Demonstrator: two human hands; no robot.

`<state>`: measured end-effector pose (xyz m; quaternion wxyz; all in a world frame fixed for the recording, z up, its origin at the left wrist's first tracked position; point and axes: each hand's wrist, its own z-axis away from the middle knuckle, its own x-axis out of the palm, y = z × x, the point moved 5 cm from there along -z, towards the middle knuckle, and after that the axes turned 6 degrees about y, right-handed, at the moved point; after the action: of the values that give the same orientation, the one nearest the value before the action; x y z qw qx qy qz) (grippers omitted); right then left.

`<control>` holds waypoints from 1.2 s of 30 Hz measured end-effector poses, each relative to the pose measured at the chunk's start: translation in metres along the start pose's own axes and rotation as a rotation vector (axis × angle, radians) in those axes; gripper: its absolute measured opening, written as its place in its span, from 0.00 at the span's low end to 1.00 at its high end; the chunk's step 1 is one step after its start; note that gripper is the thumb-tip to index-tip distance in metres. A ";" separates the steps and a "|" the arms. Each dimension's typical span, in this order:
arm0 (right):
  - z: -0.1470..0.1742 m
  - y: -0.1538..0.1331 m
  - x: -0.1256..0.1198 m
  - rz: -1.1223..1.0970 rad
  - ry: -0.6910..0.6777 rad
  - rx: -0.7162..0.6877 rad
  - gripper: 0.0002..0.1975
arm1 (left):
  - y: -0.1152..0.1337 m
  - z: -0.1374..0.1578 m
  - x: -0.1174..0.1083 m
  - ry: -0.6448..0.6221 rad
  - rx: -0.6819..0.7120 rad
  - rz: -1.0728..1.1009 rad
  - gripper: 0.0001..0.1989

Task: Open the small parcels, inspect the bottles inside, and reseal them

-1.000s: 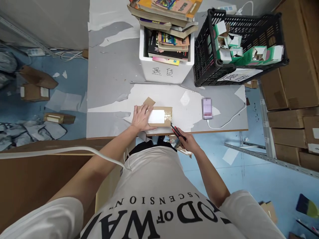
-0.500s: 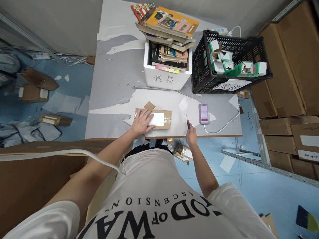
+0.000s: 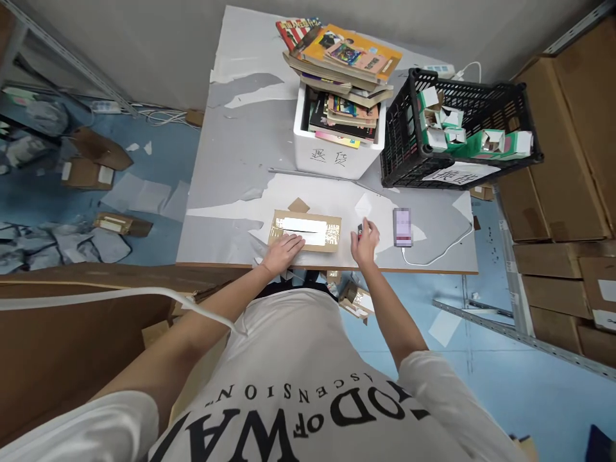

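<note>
The taped box (image 3: 333, 235), just below the frame's centre, looks slit along its label (image 3: 315, 236) but not yet opened. The left hand's (image 3: 283, 253) fingers lie flat on it, nearly together; the right hand's (image 3: 365, 245) pinch a mostly hidden tool (image 3: 360, 228), perhaps a cutter.

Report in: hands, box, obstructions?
Left hand on cardboard box. Right hand pinching red-black tool, off box. White label up. Phone beside right hand, apparently not blocking.

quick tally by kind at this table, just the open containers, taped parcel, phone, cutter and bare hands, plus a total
Open-topped containers: 2 (white rectangular tub, black slatted plastic crate)
Brown taped cardboard parcel with white label: 1
Purple-screened rectangular phone: 1
Red-and-black handheld cutter: 1
Bare hands: 2 (left hand, right hand)
Total: 7
</note>
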<state>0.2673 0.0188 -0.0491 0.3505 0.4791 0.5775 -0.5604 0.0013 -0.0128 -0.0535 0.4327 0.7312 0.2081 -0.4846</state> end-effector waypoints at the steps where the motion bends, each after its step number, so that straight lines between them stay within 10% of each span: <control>1: -0.010 -0.023 -0.004 -0.024 -0.060 -0.165 0.30 | 0.000 0.000 0.000 0.002 -0.001 0.003 0.21; 5: -0.025 -0.097 -0.003 0.032 -0.322 -0.654 0.30 | 0.000 -0.002 0.000 0.006 -0.012 0.014 0.21; 11: -0.029 -0.119 0.004 0.254 -0.428 -0.746 0.27 | 0.003 -0.002 0.002 -0.009 -0.042 0.005 0.22; 17: -0.084 -0.112 -0.013 0.155 -0.603 -0.529 0.17 | 0.006 0.002 0.001 -0.012 -0.029 -0.032 0.23; 25: -0.103 -0.112 -0.012 0.137 -0.259 -0.062 0.29 | 0.010 0.003 -0.006 0.037 0.014 -0.039 0.28; 29: -0.069 -0.134 -0.016 0.153 -0.053 -0.403 0.19 | 0.002 -0.002 -0.029 0.075 -0.004 -0.052 0.31; 33: -0.018 -0.146 -0.014 0.114 -0.278 -0.841 0.21 | -0.037 -0.007 -0.057 0.047 -0.087 -0.025 0.49; 36: 0.005 -0.147 -0.015 0.131 -0.358 -0.808 0.30 | -0.068 -0.008 -0.066 -0.009 -0.064 0.083 0.53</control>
<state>0.1315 0.0241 0.0099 0.6388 0.2345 0.6487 -0.3406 -0.0725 0.0379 -0.0231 0.4765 0.7228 0.1907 -0.4627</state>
